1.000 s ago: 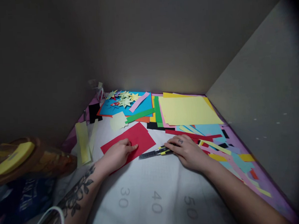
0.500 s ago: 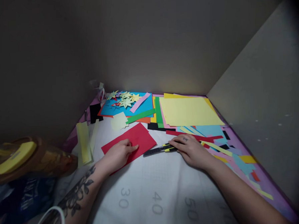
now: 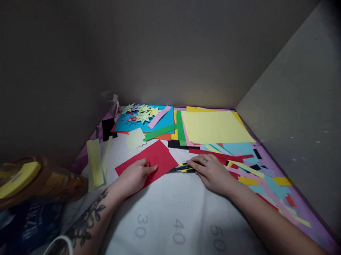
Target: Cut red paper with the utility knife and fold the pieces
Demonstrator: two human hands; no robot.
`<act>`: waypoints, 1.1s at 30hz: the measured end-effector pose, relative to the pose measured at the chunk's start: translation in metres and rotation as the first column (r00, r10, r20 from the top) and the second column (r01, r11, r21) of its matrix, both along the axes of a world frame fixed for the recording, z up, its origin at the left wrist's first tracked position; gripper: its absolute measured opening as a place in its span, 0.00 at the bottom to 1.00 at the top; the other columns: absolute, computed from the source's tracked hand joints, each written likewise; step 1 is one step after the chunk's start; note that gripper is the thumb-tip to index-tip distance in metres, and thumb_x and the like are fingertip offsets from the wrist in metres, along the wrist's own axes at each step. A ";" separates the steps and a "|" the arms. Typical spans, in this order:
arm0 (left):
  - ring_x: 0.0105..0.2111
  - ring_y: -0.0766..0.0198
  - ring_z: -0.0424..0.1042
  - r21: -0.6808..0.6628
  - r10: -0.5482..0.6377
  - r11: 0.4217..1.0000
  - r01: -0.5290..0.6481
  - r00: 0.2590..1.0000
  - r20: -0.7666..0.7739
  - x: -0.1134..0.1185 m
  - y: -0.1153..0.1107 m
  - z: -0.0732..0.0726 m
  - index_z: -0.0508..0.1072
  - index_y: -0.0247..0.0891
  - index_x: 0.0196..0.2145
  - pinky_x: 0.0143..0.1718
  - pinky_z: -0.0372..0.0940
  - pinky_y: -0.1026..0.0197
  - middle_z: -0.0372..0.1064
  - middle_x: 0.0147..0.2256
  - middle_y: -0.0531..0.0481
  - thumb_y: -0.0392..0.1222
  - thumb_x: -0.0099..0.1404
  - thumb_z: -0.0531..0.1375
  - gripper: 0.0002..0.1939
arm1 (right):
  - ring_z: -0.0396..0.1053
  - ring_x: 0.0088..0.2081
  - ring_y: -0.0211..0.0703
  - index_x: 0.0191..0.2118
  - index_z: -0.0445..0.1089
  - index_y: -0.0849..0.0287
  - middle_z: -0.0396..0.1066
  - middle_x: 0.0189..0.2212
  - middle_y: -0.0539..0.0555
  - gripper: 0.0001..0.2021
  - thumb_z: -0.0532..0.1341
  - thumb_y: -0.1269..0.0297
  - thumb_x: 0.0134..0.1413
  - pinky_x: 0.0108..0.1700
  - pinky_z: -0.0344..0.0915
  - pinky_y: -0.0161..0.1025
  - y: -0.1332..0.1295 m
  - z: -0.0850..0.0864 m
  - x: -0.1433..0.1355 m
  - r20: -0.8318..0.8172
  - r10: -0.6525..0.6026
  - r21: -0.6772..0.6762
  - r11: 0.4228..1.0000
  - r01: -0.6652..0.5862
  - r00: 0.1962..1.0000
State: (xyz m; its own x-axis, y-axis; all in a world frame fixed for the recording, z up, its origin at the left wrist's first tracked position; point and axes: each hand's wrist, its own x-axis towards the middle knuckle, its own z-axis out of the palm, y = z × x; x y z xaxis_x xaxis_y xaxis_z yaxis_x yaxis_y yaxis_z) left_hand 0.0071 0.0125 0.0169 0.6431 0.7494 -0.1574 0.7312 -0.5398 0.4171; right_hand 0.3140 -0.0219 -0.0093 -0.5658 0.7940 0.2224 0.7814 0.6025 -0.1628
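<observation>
A sheet of red paper (image 3: 160,158) lies tilted over the white, number-printed surface. My left hand (image 3: 137,174) is closed on its near left part, with the thumb and index finger on top. From the right, my right hand (image 3: 210,173) grips the yellow-and-black handles of a pair of scissors (image 3: 186,168). Their dark blades point left at the paper's right corner, and the tips are hidden by the paper. Right behind the scissors lies a long red paper strip (image 3: 217,154).
Paper stars (image 3: 143,116) rest on blue paper (image 3: 164,122) at the back. Pale yellow sheets (image 3: 216,127) lie back right, colourful scraps (image 3: 265,187) along the right edge. Yellow strips (image 3: 95,162) and a brown container (image 3: 61,179) are at left. Walls stand behind and right.
My right hand has moved left with the scissors, so their blades now go behind the red paper's right corner. My left hand and the paper have hardly moved.
</observation>
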 end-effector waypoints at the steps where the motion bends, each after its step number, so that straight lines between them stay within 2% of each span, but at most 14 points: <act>1: 0.31 0.64 0.62 -0.001 0.000 1.000 0.000 1.000 -0.001 0.000 0.000 0.000 0.72 0.43 0.49 0.31 0.55 0.63 0.62 0.34 0.47 0.48 0.71 0.40 0.24 | 0.62 0.47 0.51 0.55 0.64 0.55 0.69 0.46 0.60 0.22 0.53 0.74 0.55 0.47 0.58 0.51 -0.001 0.000 -0.003 0.004 0.012 -0.001 1.000 -0.012 1.000; 14: 0.31 0.63 0.62 -0.001 0.014 1.000 -0.014 1.000 0.021 0.000 0.000 -0.001 0.74 0.41 0.44 0.31 0.54 0.62 0.62 0.33 0.47 0.51 0.71 0.38 0.27 | 0.60 0.46 0.51 0.54 0.66 0.58 0.69 0.46 0.60 0.22 0.53 0.76 0.54 0.49 0.56 0.51 -0.003 0.004 -0.017 0.026 0.043 -0.023 0.999 -0.043 0.999; 24: 0.31 0.63 0.62 -0.028 0.020 0.999 -0.019 0.998 0.058 -0.002 0.000 -0.005 0.74 0.41 0.46 0.33 0.55 0.62 0.63 0.34 0.47 0.53 0.70 0.38 0.28 | 0.60 0.46 0.51 0.53 0.66 0.58 0.68 0.45 0.60 0.22 0.54 0.76 0.52 0.49 0.56 0.50 -0.003 0.006 -0.019 0.025 0.067 -0.019 0.998 -0.066 0.997; 33: 0.34 0.61 0.62 -0.019 -0.090 0.996 0.091 0.995 0.038 -0.009 0.001 -0.010 0.65 0.44 0.56 0.36 0.57 0.61 0.62 0.37 0.45 0.42 0.69 0.42 0.22 | 0.61 0.46 0.51 0.54 0.65 0.56 0.69 0.45 0.59 0.22 0.53 0.76 0.54 0.47 0.57 0.50 -0.003 0.009 -0.022 0.030 0.092 -0.015 0.996 -0.092 0.995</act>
